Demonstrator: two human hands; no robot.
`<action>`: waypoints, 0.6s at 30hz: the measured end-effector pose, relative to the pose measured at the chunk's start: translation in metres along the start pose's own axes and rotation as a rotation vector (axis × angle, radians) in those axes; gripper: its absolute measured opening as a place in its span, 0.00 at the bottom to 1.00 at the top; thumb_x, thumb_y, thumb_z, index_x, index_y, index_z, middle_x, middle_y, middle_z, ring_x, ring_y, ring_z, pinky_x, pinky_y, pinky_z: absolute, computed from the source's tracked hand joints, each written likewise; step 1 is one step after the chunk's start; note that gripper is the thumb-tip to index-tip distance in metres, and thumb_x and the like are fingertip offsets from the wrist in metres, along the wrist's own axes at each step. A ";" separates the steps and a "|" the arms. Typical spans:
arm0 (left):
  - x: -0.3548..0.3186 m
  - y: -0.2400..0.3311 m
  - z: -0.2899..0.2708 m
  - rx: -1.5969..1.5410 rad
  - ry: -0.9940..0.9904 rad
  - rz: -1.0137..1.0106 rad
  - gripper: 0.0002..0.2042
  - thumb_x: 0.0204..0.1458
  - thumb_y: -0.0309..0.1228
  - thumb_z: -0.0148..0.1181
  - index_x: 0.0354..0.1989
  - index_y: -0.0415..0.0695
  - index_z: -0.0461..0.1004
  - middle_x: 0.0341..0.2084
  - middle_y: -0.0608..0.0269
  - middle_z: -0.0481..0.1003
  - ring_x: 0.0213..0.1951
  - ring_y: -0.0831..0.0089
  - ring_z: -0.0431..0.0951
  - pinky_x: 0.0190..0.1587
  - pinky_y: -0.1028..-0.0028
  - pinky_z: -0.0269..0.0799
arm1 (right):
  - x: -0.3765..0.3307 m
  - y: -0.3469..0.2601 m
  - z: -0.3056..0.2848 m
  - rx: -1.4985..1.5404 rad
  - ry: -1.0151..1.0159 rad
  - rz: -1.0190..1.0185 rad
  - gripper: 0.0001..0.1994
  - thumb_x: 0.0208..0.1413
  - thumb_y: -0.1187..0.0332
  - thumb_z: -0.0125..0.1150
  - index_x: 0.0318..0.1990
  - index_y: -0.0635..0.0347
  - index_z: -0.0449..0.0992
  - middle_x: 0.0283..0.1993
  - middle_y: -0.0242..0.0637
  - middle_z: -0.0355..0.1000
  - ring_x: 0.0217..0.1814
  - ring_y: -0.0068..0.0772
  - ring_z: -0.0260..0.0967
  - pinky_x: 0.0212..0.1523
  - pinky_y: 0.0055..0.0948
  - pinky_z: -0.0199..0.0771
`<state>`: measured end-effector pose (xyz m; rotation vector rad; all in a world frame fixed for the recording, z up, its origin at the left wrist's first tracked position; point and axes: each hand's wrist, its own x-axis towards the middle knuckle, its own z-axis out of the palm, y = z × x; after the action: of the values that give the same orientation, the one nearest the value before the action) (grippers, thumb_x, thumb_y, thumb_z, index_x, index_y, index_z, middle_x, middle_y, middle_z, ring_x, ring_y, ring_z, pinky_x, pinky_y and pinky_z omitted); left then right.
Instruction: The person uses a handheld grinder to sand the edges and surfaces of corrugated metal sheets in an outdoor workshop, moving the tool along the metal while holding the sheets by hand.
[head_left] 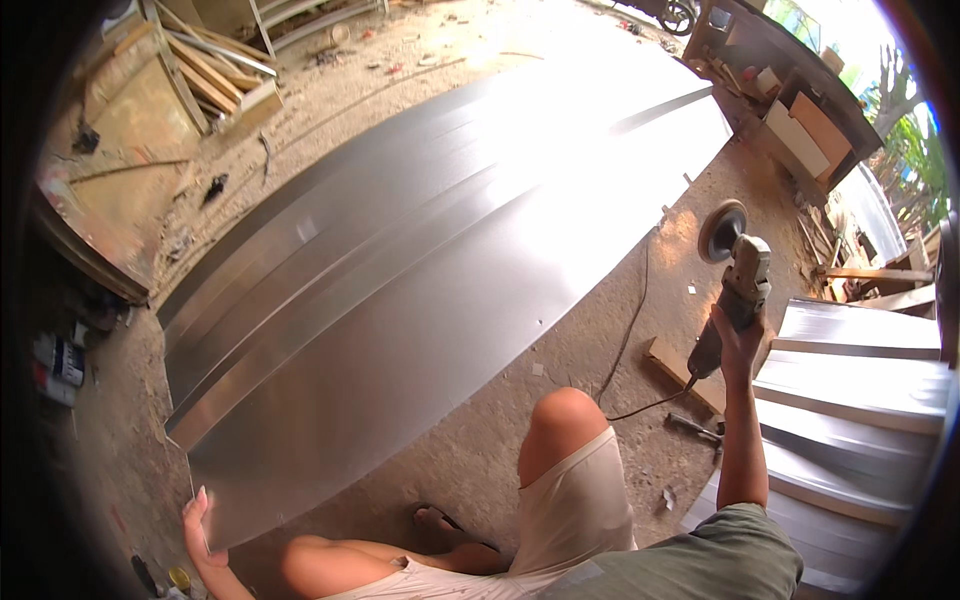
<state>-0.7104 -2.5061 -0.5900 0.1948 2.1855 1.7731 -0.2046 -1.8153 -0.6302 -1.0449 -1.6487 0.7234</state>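
A long ribbed metal sheet (390, 340) lies across the ground in front of me, its far part washed out by glare. My left hand (204, 530) grips the near left corner, fingers and thumb at its edge. Held up off the ground to the right of the sheet is an angle grinder (741, 292), with my right hand (738, 345) closed around its body. Its round disc (722, 232) faces the sheet but stands apart from it. A dark power cord (640, 412) runs from the grinder's rear end along the ground towards the sheet's edge.
More ribbed metal sheets (850, 400) are stacked at the right. A hammer (692, 428) and a wooden board (680, 372) lie below the grinder. Scrap wood (205, 75) fills the far left, with a wooden cabinet (810, 130) at the far right. My bent knees are close to the sheet.
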 end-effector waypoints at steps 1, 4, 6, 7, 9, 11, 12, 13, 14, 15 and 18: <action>0.000 -0.004 -0.001 -0.008 0.031 0.040 0.14 0.64 0.38 0.60 0.48 0.40 0.79 0.42 0.58 0.82 0.46 0.69 0.82 0.50 0.67 0.77 | 0.004 0.011 -0.002 0.056 0.003 -0.002 0.28 0.52 0.70 0.75 0.59 0.64 0.70 0.46 0.36 0.76 0.45 0.27 0.75 0.48 0.31 0.78; -0.005 0.023 0.019 -0.363 -0.030 -0.269 0.12 0.62 0.34 0.60 0.48 0.41 0.79 0.43 0.61 0.82 0.45 0.68 0.82 0.50 0.68 0.76 | -0.016 0.028 -0.011 0.111 -0.012 -0.030 0.32 0.50 0.69 0.76 0.62 0.64 0.69 0.49 0.38 0.76 0.48 0.29 0.75 0.51 0.31 0.77; 0.004 0.036 0.011 -0.357 -0.026 -0.249 0.11 0.62 0.33 0.60 0.47 0.41 0.80 0.42 0.61 0.83 0.44 0.68 0.82 0.49 0.69 0.77 | -0.025 0.006 0.001 0.206 -0.060 0.030 0.32 0.50 0.68 0.76 0.62 0.64 0.69 0.49 0.37 0.75 0.49 0.30 0.74 0.51 0.31 0.76; 0.003 0.025 0.008 -0.364 -0.024 -0.251 0.10 0.62 0.33 0.60 0.46 0.41 0.80 0.41 0.61 0.83 0.43 0.69 0.82 0.48 0.69 0.77 | -0.037 -0.003 -0.004 0.226 -0.070 0.054 0.32 0.50 0.68 0.76 0.62 0.64 0.68 0.49 0.37 0.74 0.49 0.30 0.74 0.51 0.30 0.76; 0.007 0.026 0.017 -0.278 -0.112 -0.298 0.11 0.62 0.33 0.61 0.46 0.39 0.80 0.40 0.60 0.83 0.42 0.68 0.83 0.47 0.69 0.77 | -0.051 -0.015 -0.011 0.263 -0.097 0.094 0.33 0.49 0.67 0.77 0.62 0.65 0.68 0.50 0.37 0.74 0.49 0.30 0.73 0.52 0.30 0.75; 0.017 0.012 0.007 -0.178 -0.176 -0.320 0.11 0.63 0.34 0.61 0.45 0.38 0.79 0.39 0.59 0.83 0.40 0.68 0.83 0.46 0.69 0.77 | -0.068 -0.009 -0.011 0.251 -0.097 0.032 0.33 0.49 0.69 0.76 0.62 0.65 0.67 0.50 0.38 0.74 0.50 0.30 0.73 0.53 0.31 0.74; 0.033 0.001 -0.015 -0.113 -0.194 -0.319 0.12 0.63 0.35 0.61 0.45 0.38 0.79 0.38 0.59 0.83 0.39 0.68 0.83 0.46 0.69 0.77 | -0.076 -0.006 -0.005 0.271 -0.112 0.048 0.32 0.49 0.69 0.76 0.61 0.65 0.67 0.50 0.38 0.74 0.50 0.30 0.73 0.53 0.31 0.74; 0.039 -0.007 -0.032 -0.050 -0.218 -0.329 0.13 0.64 0.36 0.61 0.45 0.37 0.79 0.36 0.59 0.83 0.38 0.68 0.83 0.45 0.69 0.77 | -0.086 -0.006 -0.001 0.280 -0.126 0.068 0.32 0.49 0.70 0.76 0.61 0.65 0.68 0.50 0.38 0.75 0.50 0.31 0.73 0.54 0.32 0.74; 0.037 -0.017 -0.028 -0.037 -0.203 -0.331 0.14 0.63 0.38 0.62 0.45 0.38 0.79 0.35 0.59 0.83 0.38 0.69 0.83 0.44 0.69 0.78 | -0.094 -0.012 -0.002 0.288 -0.135 0.053 0.32 0.49 0.70 0.76 0.61 0.65 0.68 0.50 0.38 0.75 0.50 0.30 0.73 0.53 0.31 0.74; 0.031 -0.019 -0.015 -0.025 -0.182 -0.331 0.16 0.63 0.40 0.63 0.46 0.39 0.79 0.34 0.59 0.83 0.38 0.69 0.83 0.43 0.69 0.78 | -0.100 -0.021 0.001 0.301 -0.147 0.038 0.32 0.49 0.71 0.76 0.61 0.64 0.68 0.50 0.38 0.75 0.50 0.30 0.73 0.53 0.31 0.74; 0.016 0.004 0.005 0.250 -0.051 -0.375 0.22 0.60 0.47 0.66 0.49 0.38 0.78 0.33 0.55 0.82 0.38 0.63 0.83 0.44 0.66 0.78 | -0.114 -0.032 -0.002 0.275 -0.151 -0.005 0.31 0.49 0.72 0.76 0.60 0.64 0.68 0.50 0.37 0.75 0.50 0.30 0.73 0.53 0.31 0.74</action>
<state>-0.7244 -2.4961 -0.5892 -0.1074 2.2252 1.2814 -0.1991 -1.9314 -0.6522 -0.8060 -1.6217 1.0152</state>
